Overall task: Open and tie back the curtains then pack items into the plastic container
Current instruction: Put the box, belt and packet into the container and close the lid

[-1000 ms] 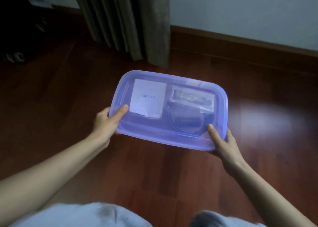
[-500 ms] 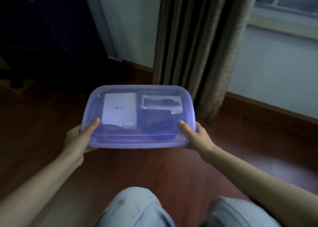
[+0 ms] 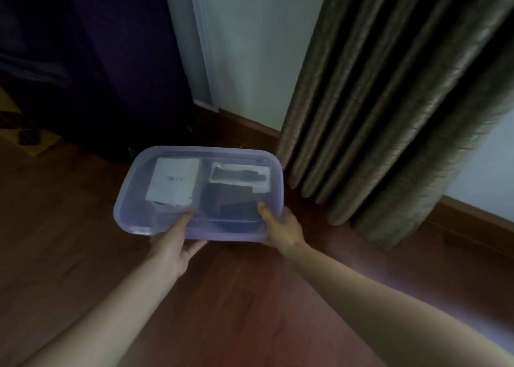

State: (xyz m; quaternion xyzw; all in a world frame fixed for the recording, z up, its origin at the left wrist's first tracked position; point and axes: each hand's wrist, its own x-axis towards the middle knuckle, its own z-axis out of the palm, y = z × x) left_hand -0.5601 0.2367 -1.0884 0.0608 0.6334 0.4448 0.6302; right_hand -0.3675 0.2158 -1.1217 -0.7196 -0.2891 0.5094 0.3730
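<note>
A translucent purple plastic container (image 3: 133,199) with its lid on is held above the floor in both my hands. My left hand (image 3: 172,244) grips its near edge at the middle, thumb on the lid. My right hand (image 3: 281,227) holds the near right corner. Through the lid I see a white paper card (image 3: 173,181), a clear packet with a dark item (image 3: 240,176) and a dark object (image 3: 230,205) beneath. The brown-grey curtain (image 3: 389,102) hangs gathered in folds at the right, its hem near the floor.
Dark red wooden floor (image 3: 250,297) lies below. A pale wall (image 3: 250,46) with a wooden skirting board (image 3: 244,121) stands behind. A large dark piece of furniture (image 3: 97,60) fills the upper left, with small dark items (image 3: 26,135) on the floor beside it.
The view has swung left and up along the curtain. The container sits further from me, and my left hand has shifted from the left corner toward the middle of the near edge.
</note>
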